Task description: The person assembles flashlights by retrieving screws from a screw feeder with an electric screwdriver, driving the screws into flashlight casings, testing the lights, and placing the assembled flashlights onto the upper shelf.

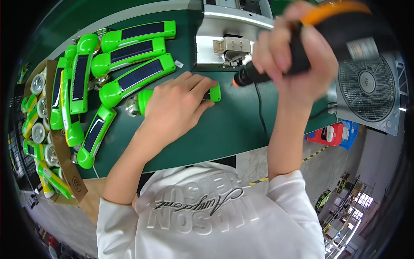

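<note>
My left hand [174, 105] presses down on a green solar flashlight [215, 93] lying on the green table, its fingers around the handle. The flashlight's clear lens end [133, 106] sticks out to the left, and most of its panel is hidden under the hand. Held up at the right, my right hand [302, 56] grips a black and orange electric screwdriver [332, 36], somewhat blurred. Its orange tip points down and left, above the table and apart from the flashlight. Several more green flashlights [140, 77] with dark panels lie left of my left hand.
A cardboard box [77, 181] at the left holds several green and yellow flashlights. A metal fixture [235, 45] stands at the back, with a black cable [260, 108] on the table near it. To the right are a grey fan [366, 82] and a red bin [321, 136].
</note>
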A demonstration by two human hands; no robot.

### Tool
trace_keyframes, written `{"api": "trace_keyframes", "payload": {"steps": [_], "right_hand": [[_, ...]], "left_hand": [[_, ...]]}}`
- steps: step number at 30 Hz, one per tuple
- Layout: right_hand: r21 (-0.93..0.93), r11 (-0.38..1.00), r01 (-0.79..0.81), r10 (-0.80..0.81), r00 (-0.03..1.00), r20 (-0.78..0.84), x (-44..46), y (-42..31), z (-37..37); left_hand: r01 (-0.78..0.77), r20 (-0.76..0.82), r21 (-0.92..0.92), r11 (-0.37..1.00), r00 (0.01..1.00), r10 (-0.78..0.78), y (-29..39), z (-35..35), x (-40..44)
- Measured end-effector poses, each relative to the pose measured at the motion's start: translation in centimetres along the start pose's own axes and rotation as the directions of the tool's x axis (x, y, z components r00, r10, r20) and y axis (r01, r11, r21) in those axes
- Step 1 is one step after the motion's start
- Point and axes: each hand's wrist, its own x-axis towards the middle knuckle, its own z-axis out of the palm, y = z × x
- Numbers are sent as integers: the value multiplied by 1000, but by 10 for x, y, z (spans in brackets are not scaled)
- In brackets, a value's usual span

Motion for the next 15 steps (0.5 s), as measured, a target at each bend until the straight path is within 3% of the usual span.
{"api": "trace_keyframes", "payload": {"steps": [1,2,5,15], "right_hand": [[-61,995,83,-76,991,107,-7,-3,0],[-83,993,88,-88,996,-1,-22,-4,11],[-108,983,150,-158,984,-77,-47,4,11],[-189,977,97,-119,987,-105,-63,8,15]], "left_hand": [[9,14,-1,1000,1000,-9,1,-1,2],[14,25,-4,1000,1000,-14,1,0,2],[31,43,-7,999,999,-30,3,0,5],[29,60,-3,1000,998,-29,3,1,8]]}}
